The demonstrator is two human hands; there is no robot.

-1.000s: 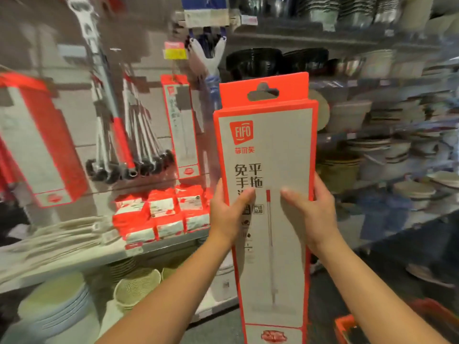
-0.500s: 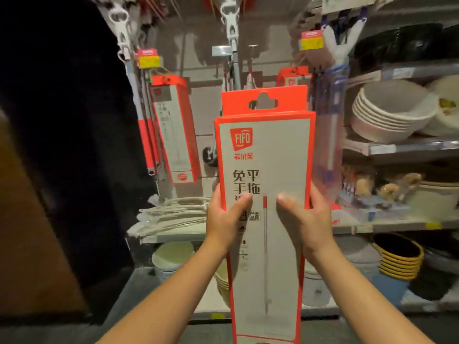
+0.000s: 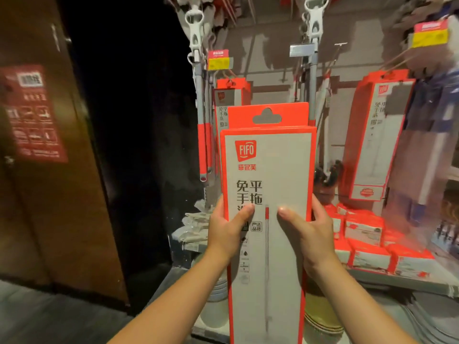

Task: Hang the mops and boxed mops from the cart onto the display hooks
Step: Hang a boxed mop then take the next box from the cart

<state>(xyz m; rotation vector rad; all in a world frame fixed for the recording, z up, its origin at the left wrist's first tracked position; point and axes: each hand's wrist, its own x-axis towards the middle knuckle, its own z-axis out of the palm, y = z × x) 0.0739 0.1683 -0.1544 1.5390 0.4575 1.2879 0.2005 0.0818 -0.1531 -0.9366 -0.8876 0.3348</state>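
dim shop aisle ahead, with a pale display wall [image 3: 273, 70] hung with cleaning goods and, off to the left, a dark brown panel [image 3: 62, 170] carrying a red printed notice [image 3: 33, 112]. front and centre is a tall, flat cardboard mop box, white-faced with an orange-red border and an orange hang tab at the top [image 3: 268, 194], held upright before the display and not on any hook; the cut-out in its tab is free. the left hand [image 3: 227, 232] grips the box's left edge and the right hand [image 3: 310, 232] grips the right edge, each with the thumb pressed flat on the white front while the other fingers wrap behind the box, out of sight. just behind the held box hangs a second boxed mop of the same kind [image 3: 229, 100], partly hidden by it, and a third identical box [image 3: 377, 135] hangs further right, tilted. between and beside these hang loose mops with grey metal poles and orange-red grips [image 3: 205, 135], their white plastic hanger ends [image 3: 195, 28] up at the top. yellow-and-red price tags [image 3: 218, 60] stick out from the wall. lower right, a shelf [image 3: 397, 281] holds rows of orange-and-white packets [image 3: 367, 242]; under it sit blurred stacked bowls.
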